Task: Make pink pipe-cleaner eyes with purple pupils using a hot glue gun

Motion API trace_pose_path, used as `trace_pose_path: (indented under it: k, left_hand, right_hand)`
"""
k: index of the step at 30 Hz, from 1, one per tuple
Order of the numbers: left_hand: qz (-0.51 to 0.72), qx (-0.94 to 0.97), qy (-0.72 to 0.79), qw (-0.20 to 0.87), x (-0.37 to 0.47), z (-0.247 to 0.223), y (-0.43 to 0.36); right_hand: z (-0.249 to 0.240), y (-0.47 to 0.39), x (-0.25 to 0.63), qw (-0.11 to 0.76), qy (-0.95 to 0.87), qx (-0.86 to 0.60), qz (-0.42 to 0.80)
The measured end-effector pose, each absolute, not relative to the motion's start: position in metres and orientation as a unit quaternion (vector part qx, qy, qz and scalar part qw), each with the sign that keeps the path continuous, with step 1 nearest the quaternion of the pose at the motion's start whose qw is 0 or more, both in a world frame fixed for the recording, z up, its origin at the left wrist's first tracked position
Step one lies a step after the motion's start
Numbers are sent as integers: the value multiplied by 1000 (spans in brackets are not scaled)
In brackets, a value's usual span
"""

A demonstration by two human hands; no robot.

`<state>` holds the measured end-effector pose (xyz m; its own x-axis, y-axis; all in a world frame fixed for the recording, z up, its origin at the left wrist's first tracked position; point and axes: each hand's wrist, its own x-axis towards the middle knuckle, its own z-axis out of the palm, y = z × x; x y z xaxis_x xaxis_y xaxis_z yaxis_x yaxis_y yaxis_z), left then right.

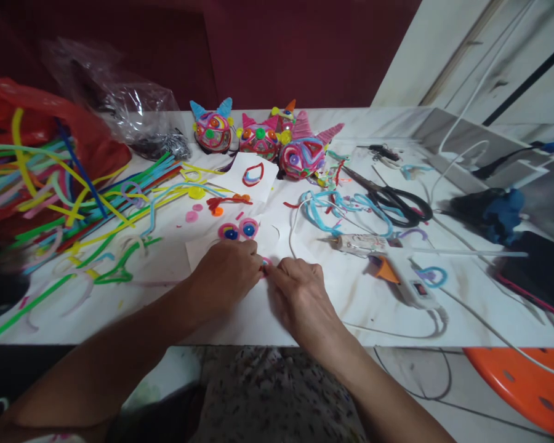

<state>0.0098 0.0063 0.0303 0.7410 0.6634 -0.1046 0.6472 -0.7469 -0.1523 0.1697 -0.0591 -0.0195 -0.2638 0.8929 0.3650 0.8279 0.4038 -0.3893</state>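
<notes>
My left hand [231, 271] and my right hand [302, 292] meet low over white paper at the table's front. Fingertips of both hands are closed at a small pink and blue piece of pipe cleaner [266, 263], mostly covered by them. Just beyond my left hand lie two pink pipe-cleaner rings with blue centres [248, 229], side by side. A red, white and blue pipe-cleaner loop [253, 175] rests on another paper sheet [268, 194] farther back.
Decorated balls with pointed ears [302, 157] stand at the back. Many pipe cleaners [115, 209] spread leftward, by a red bag [41, 117]. On the right are black scissors [392, 200], light-blue pipe cleaners [314, 212] and a corded white glue gun [409, 277]. An orange stool [521, 381] stands below.
</notes>
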Motion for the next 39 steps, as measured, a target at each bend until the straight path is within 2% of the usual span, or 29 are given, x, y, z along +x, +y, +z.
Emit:
trace_pose_path:
  k: [6, 12, 21, 39]
  left_hand:
    - [119, -922, -368, 32, 13, 36, 3]
    - [65, -933, -352, 43, 9, 32, 2]
    - [44, -936, -346, 51, 7, 29, 3]
    - [39, -943, -329, 28, 10, 41, 10]
  right_hand:
    - [-18, -61, 168, 239, -807, -540, 14]
    - [-19, -61, 166, 225, -811, -539, -34]
    - [-19, -64, 168, 241, -808, -537, -11]
    - [-22, -64, 166, 236, -802, -545, -62]
